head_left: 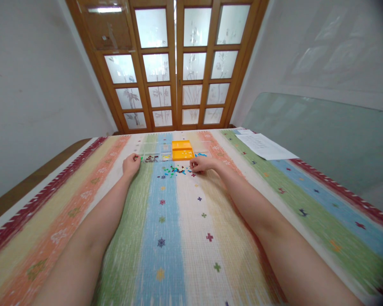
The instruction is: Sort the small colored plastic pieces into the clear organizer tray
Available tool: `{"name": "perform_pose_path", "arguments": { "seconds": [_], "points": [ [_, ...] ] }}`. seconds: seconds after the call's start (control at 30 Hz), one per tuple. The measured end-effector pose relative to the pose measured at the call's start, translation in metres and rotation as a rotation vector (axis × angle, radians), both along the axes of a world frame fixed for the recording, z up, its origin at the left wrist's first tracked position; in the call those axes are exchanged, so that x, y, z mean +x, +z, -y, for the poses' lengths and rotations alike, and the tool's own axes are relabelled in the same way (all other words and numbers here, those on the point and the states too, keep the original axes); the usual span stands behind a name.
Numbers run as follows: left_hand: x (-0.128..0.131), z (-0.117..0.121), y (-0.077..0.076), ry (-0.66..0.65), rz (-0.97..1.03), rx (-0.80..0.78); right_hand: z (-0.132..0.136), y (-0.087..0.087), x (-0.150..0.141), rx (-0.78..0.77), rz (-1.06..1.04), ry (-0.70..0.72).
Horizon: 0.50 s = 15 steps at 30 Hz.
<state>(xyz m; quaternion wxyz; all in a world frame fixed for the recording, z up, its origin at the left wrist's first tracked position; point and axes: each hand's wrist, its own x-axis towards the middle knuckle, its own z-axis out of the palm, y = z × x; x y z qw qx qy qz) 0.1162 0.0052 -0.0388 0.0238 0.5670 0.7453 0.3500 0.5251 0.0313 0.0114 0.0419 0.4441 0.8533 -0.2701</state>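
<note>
A loose pile of small coloured pieces, green, blue, brown and red, lies on the striped cloth. My right hand is at the pile's right edge, fingers pinched together; whatever is between them is too small to tell. My left hand is closed beside the left end of a clear box, its fingertips near a green spot, and what they hold is unclear. That clear box contains brown pieces. A clear box with yellow pieces adjoins it. Blue pieces lie behind my right hand.
An orange-yellow box with its lid raised stands between the clear boxes. White paper sheets lie at the back right. The striped tablecloth covers the table. Beyond are wooden glazed doors, with a pale glass panel on the right.
</note>
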Motion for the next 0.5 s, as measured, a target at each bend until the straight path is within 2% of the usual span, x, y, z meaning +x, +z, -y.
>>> {"name": "perform_pose_path", "arguments": {
  "seconds": [0.33, 0.5],
  "points": [
    [-0.0021, -0.0014, -0.0025, -0.019, 0.005, 0.005, 0.0040, 0.0064, -0.0004, 0.137, -0.107, -0.035],
    [-0.0016, -0.0012, -0.0019, -0.023, -0.002, -0.001, 0.0036, 0.0057, -0.0007, 0.047, -0.010, -0.012]
  ]
}}
